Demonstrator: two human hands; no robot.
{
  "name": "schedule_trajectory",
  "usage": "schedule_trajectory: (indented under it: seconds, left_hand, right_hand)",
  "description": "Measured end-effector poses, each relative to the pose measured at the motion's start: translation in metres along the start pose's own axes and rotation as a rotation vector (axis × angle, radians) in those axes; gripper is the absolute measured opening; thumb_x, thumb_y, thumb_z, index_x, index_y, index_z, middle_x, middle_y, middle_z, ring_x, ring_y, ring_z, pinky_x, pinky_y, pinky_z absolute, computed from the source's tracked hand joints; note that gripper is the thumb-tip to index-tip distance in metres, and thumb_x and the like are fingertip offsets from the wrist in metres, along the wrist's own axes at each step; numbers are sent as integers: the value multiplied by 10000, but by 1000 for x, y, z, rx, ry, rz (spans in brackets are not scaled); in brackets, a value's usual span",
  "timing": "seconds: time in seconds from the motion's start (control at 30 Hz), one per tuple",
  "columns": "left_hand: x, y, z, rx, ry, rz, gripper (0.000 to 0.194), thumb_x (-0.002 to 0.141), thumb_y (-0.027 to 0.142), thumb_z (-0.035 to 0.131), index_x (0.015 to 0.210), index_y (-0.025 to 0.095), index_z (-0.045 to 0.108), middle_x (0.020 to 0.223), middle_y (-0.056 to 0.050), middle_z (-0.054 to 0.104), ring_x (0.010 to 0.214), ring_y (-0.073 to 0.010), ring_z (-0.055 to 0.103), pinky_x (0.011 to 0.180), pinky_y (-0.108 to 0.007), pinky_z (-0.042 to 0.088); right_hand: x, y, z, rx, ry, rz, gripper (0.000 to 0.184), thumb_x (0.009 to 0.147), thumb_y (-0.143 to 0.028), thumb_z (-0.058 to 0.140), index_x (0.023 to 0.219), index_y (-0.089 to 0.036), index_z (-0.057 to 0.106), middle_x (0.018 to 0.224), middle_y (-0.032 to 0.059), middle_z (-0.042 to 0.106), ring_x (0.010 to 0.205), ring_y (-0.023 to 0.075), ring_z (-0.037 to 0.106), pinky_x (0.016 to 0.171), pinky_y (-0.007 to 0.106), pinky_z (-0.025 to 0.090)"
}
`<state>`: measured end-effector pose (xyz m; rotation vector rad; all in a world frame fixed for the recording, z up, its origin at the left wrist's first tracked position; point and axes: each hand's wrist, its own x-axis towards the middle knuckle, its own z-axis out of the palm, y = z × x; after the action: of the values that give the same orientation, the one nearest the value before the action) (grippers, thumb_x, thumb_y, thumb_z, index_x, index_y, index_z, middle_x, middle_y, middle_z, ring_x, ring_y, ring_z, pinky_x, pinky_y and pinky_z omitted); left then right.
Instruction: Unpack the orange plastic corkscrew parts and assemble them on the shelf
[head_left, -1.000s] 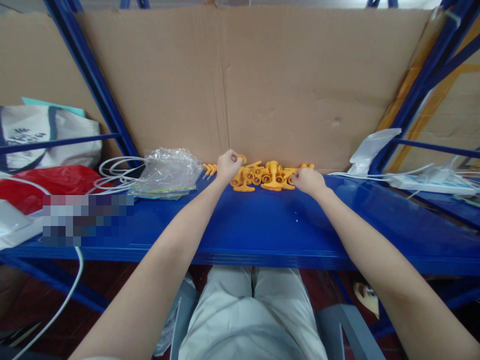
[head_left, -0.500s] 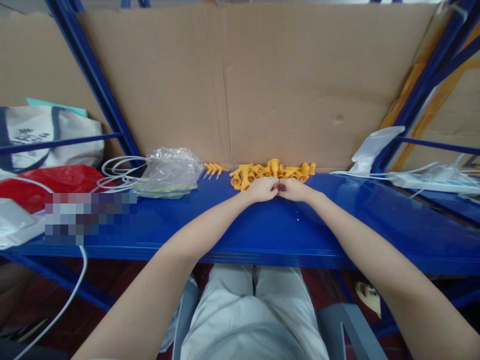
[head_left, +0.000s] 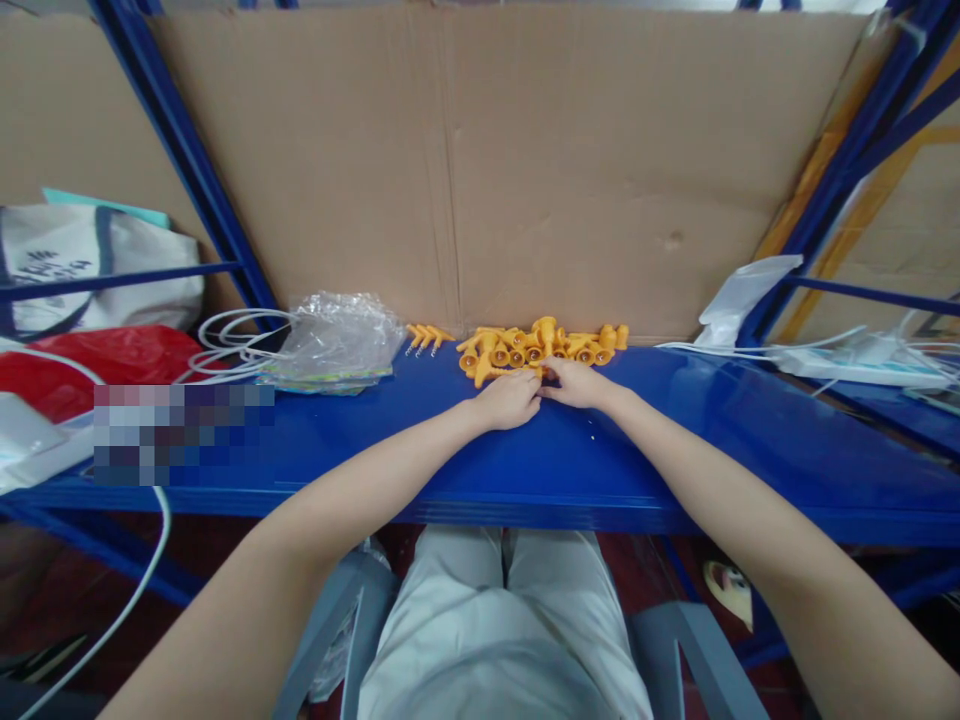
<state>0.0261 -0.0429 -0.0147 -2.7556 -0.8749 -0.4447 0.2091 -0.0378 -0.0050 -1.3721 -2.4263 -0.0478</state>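
My left hand and right hand nearly closed, fingers together at the front edge of the yellow parts; can't tell what's pinched. Blue table, cardboard behind. Versus half a second ago, left hand sits slightly lower.

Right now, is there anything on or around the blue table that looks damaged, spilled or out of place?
Pale specks lie on the tabletop in front of the yellow pieces, perhaps scraps; the cardboard behind has a dent toward the right. I see no spill.
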Motion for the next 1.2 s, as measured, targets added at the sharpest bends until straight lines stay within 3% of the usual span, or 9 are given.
schedule_trajectory:
  seconds: [0.17, 0.27, 0.37, 0.47, 0.6, 0.77, 0.9, 1.03, 1.2]
  left_hand:
    - [2, -16, -11, 8, 34, -56, 203, 897, 147, 487, 921, 144, 689, 1052, -138, 687, 1024, -255, 656, 942, -383, 521]
    - [4, -31, -12, -17, 92, -159, 198, 877, 148, 534, 1011, 135, 680, 1112, -146, 688, 1099, -276, 630, 973, -396, 495]
    - [4, -44, -10, -69, 25, -242, 197, 915, 204, 534, 1025, 165, 692, 1110, -121, 713, 1092, -277, 647, 962, -420, 504]
    - [4, -52, -10, -134, -7, -270, 164, 915, 232, 576, 993, 188, 713, 1046, -87, 727, 1036, -257, 676, 933, -385, 518]
    - [5, -58, -14, -184, 74, -278, 105, 880, 153, 625, 916, 185, 718, 974, -69, 730, 990, -226, 686, 908, -328, 516]
    - [6, -57, -17, -107, 217, -181, 153, 913, 108, 570, 974, 151, 703, 1088, -112, 732, 1082, -226, 661, 969, -343, 487]
    - [4, -50, -18, -43, 273, -183, 189, 957, 176, 523, 1037, 176, 694, 1100, -101, 729, 1091, -229, 656, 963, -348, 490]
    - [2, -46, -22, -17, 240, -223, 207, 966, 194, 515, 1064, 179, 697, 1124, -106, 730, 1119, -236, 657, 966, -343, 496]
    - [1, -45, -24, 33, 161, -219, 227, 965, 174, 498, 1057, 164, 706, 1139, -126, 736, 1126, -255, 665, 949, -360, 513]
  right_hand:
    - [-1, -14, 2, -71, 14, 92, 199, 919, -313, 634, 1037, -154, 623, 1002, 125, 736, 902, 242, 695, 774, 317, 497]
    - [-3, -20, 1, -114, 16, 108, 202, 938, -338, 603, 1045, -167, 622, 989, 111, 740, 902, 249, 698, 758, 317, 485]
    - [-4, -21, -2, -185, 30, 91, 234, 949, -358, 581, 1085, -170, 617, 1016, 119, 744, 936, 275, 695, 805, 353, 477]
    - [-5, -20, -8, -246, 91, 46, 281, 959, -371, 557, 1142, -163, 602, 1097, 156, 734, 1034, 317, 673, 890, 409, 458]
    - [-6, -20, -15, -220, 196, 32, 304, 968, -365, 524, 1187, -161, 574, 1156, 174, 709, 1118, 343, 642, 943, 433, 439]
    - [-5, -9, -17, 77, 297, 52, 354, 952, -449, 549, 1204, -201, 531, 1063, 112, 714, 945, 278, 690, 841, 379, 502]
    - [1, 1, -16, 407, 285, 145, 421, 1017, -553, 378, 1208, -204, 516, 976, 86, 712, 763, 206, 697, 724, 345, 549]
    - [5, 2, -15, 585, 176, 221, 385, 1043, -511, 346, 1107, -191, 551, 898, 82, 712, 655, 168, 679, 672, 319, 568]
    - [4, 6, -15, 711, 102, 249, 279, 1037, -435, 433, 1051, -189, 564, 948, 96, 729, 688, 154, 690, 698, 298, 589]
